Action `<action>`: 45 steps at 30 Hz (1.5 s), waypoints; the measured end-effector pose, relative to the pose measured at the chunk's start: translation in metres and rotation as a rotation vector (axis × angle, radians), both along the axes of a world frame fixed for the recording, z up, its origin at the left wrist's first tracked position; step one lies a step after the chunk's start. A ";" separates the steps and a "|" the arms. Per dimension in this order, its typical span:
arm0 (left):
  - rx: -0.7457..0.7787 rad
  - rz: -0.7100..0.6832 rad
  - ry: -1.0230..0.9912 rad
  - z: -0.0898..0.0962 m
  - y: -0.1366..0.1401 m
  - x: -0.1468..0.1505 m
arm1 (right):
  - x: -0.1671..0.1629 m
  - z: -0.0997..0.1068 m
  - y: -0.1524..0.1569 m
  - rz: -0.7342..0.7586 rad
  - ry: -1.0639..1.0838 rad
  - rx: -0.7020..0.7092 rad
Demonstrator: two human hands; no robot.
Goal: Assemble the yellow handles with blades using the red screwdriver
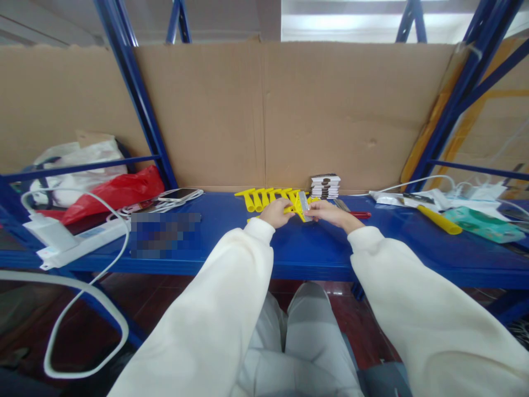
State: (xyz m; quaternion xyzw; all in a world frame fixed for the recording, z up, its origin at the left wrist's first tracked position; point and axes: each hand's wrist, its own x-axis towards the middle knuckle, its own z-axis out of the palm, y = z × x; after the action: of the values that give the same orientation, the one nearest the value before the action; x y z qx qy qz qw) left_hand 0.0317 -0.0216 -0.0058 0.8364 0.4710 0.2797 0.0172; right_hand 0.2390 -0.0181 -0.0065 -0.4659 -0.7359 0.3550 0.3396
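My left hand point(276, 213) is closed around the handle side of a yellow plastic scraper point(297, 208), held just above the blue table. Against the scraper's wide head lies a flat, pale grey strip that looks like a blade point(305, 203). My right hand point(327, 213) pinches this strip from the right, fingers closed at its lower edge. Whether the strip is fixed to the scraper I cannot tell. Just behind my left hand, several more yellow scrapers point(257, 199) lie side by side in a row. A stack of small white-and-black packets point(325, 186) stands behind my right hand.
Right of my right hand lies a red-handled tool point(359, 215). A yellow tube point(438, 219) and a green packet point(483, 224) are farther right. On the left are a phone point(180, 194), a white power strip point(88, 242) with looping cable and a red bag point(115, 193). Cardboard point(330, 110) closes the back.
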 end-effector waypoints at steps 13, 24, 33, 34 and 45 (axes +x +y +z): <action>0.026 -0.091 0.267 -0.002 -0.017 0.007 | 0.007 -0.003 0.006 0.147 -0.100 0.001; 0.054 -0.029 0.386 0.003 -0.026 0.011 | 0.006 0.000 0.003 -0.035 0.062 -0.062; 0.125 -0.104 0.439 0.000 -0.029 0.017 | 0.003 0.000 0.004 -0.106 0.267 0.003; 0.129 -0.103 0.435 0.000 -0.029 0.017 | 0.004 0.001 0.005 -0.106 0.280 0.014; 0.163 -0.063 0.524 0.004 -0.033 0.018 | 0.003 -0.001 0.008 -0.135 0.348 0.026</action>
State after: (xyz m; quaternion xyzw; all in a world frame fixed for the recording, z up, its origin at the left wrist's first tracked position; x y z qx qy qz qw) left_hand 0.0499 -0.0541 -0.0015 0.8931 0.4092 0.0902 -0.1639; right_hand 0.2415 -0.0101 -0.0078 -0.4412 -0.6378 0.3970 0.4908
